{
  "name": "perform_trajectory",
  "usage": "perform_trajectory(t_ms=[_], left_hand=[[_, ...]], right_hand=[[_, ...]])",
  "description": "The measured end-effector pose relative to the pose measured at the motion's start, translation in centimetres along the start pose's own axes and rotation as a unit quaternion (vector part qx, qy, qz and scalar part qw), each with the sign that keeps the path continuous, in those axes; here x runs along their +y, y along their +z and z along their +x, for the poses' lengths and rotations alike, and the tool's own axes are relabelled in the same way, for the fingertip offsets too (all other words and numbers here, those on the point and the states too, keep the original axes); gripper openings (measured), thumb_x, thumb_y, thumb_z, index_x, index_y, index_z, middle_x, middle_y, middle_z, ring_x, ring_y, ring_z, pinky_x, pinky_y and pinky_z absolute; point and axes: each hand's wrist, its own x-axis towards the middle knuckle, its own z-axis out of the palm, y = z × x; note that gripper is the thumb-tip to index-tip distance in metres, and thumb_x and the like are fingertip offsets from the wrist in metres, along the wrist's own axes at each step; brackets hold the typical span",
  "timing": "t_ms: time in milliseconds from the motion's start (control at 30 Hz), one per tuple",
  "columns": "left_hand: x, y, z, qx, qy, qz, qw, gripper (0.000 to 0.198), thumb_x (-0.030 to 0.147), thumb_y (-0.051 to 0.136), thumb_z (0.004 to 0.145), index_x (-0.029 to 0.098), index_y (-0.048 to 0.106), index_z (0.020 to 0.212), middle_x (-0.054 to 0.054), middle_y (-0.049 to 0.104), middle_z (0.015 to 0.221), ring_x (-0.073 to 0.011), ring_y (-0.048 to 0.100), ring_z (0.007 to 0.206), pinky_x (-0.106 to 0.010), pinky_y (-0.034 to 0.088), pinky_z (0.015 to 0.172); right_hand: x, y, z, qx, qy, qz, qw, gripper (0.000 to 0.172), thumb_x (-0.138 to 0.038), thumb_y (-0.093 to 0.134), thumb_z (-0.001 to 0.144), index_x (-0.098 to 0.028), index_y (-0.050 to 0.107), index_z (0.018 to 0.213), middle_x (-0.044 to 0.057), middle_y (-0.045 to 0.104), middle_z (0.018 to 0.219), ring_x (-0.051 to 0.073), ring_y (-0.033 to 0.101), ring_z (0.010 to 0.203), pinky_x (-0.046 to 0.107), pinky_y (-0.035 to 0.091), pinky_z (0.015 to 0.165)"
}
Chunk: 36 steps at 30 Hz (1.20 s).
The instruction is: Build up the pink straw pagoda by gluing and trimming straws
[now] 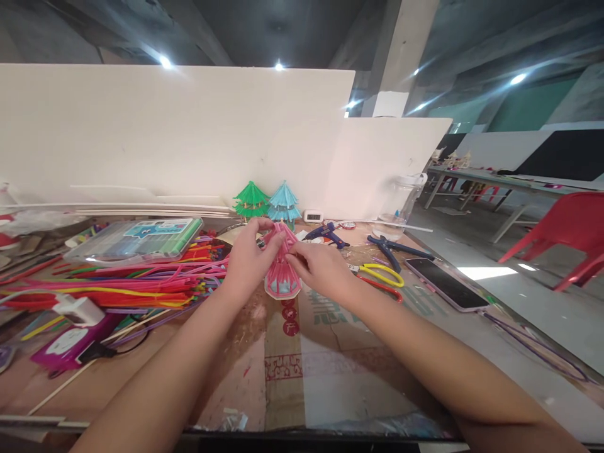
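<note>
A pink pipe-cleaner model [283, 275], a tiered roof shape on a pale many-sided base, stands between my hands over the table. My left hand [252, 255] is closed on its upper left side, thumb and forefinger near the peak. On its right side, my right hand [323, 261] pinches with thumb and fingertips; the exact spot gripped is partly hidden. Just behind stand a similar green model [251, 199] and a light blue one [284, 200].
Bundled pipe cleaners [160, 292], a marker case [141, 239] and a purple power strip [75, 343] lie left. Rightward are a glue gun [333, 234], yellow-and-red-handled scissors [384, 275], pliers [389, 248], a phone [446, 283] and a clear jar [401, 198]. A white board [189, 132] stands behind.
</note>
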Motion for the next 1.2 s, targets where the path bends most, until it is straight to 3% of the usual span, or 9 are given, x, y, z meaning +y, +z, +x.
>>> perform_trajectory(t_ms=[133,233,400,500,633,733,933,1067,1200], left_hand=[[0.0,0.0,0.2,-0.003,0.037,0.016,0.999,0.015,0.033,0.053,0.081,0.021,0.059,0.076,-0.002,0.066,0.087,-0.0194,0.059,0.091,-0.032,0.045,0.085],[0.1,-0.1,0.6,-0.002,0.009,0.008,1.0,0.016,0.034,0.053,0.08,0.021,0.059,0.073,-0.001,0.066,0.085,-0.0193,0.059,0.088,-0.031,0.045,0.082],[0.2,-0.4,1.8,-0.022,-0.083,0.002,0.996,0.023,0.041,0.056,0.078,0.019,0.062,0.078,-0.002,0.068,0.082,-0.0196,0.061,0.079,-0.032,0.045,0.078],[-0.1,-0.6,2.7,-0.031,-0.078,0.009,0.996,0.024,0.041,0.055,0.077,0.018,0.063,0.08,-0.003,0.068,0.085,-0.0202,0.061,0.081,-0.032,0.044,0.077],[0.0,-0.8,3.6,-0.046,-0.06,0.007,0.997,0.024,0.04,0.052,0.079,0.018,0.061,0.08,-0.002,0.066,0.082,-0.0179,0.059,0.076,-0.028,0.043,0.071],[0.6,-1.2,4.1,-0.074,-0.064,0.037,0.994,0.025,0.041,0.05,0.081,0.018,0.059,0.079,-0.001,0.065,0.079,-0.0168,0.057,0.074,-0.027,0.042,0.067],[1.6,-1.9,5.7,-0.122,-0.021,0.098,0.987,0.023,0.033,0.042,0.085,0.018,0.057,0.096,-0.001,0.064,0.081,-0.0176,0.057,0.074,-0.028,0.041,0.067],[1.8,-2.3,6.7,-0.163,0.005,0.121,0.979,0.023,0.027,0.038,0.085,0.019,0.056,0.096,-0.001,0.063,0.079,-0.018,0.057,0.075,-0.029,0.04,0.068],[1.7,-3.6,6.8,-0.119,0.013,0.099,0.988,0.028,0.03,0.036,0.086,0.018,0.058,0.097,-0.001,0.06,0.078,-0.0158,0.054,0.069,-0.027,0.041,0.065]], right_hand=[[-0.5,0.1,-0.2,0.007,-0.024,-0.024,0.999,0.022,-0.028,0.044,0.093,-0.018,0.063,0.088,0.005,0.065,0.073,0.016,0.056,0.07,0.025,0.029,0.06],[0.9,-0.8,0.7,-0.006,0.003,0.038,0.999,0.024,-0.035,0.046,0.092,-0.019,0.062,0.085,0.003,0.064,0.072,0.015,0.055,0.066,0.024,0.03,0.059],[9.0,-1.7,2.8,0.041,0.231,0.083,0.969,0.031,-0.041,0.042,0.091,-0.017,0.06,0.087,0.004,0.065,0.081,0.015,0.056,0.074,0.023,0.036,0.063],[13.8,-0.1,2.9,0.02,0.291,0.066,0.954,0.026,-0.033,0.053,0.085,-0.01,0.061,0.093,0.012,0.066,0.088,0.021,0.059,0.08,0.027,0.038,0.066],[17.0,2.9,2.7,-0.012,0.308,0.076,0.948,0.046,-0.029,0.062,0.079,-0.007,0.053,0.119,0.02,0.06,0.118,0.025,0.058,0.102,0.029,0.042,0.078],[17.7,4.4,3.1,-0.047,0.306,0.099,0.946,0.052,-0.03,0.067,0.076,-0.009,0.053,0.122,0.018,0.061,0.12,0.025,0.06,0.103,0.028,0.044,0.081],[17.2,6.4,4.0,-0.078,0.284,0.131,0.947,0.034,-0.029,0.069,0.076,-0.013,0.062,0.106,0.009,0.069,0.101,0.02,0.064,0.085,0.029,0.049,0.076],[16.6,7.2,4.3,-0.054,0.309,0.123,0.942,0.024,-0.032,0.058,0.087,-0.013,0.061,0.101,0.005,0.066,0.097,0.016,0.063,0.084,0.035,0.051,0.077],[16.3,5.4,4.8,0.007,0.32,0.128,0.939,0.02,-0.028,0.063,0.08,-0.013,0.065,0.092,0.008,0.069,0.089,0.022,0.063,0.084,0.032,0.048,0.074]])
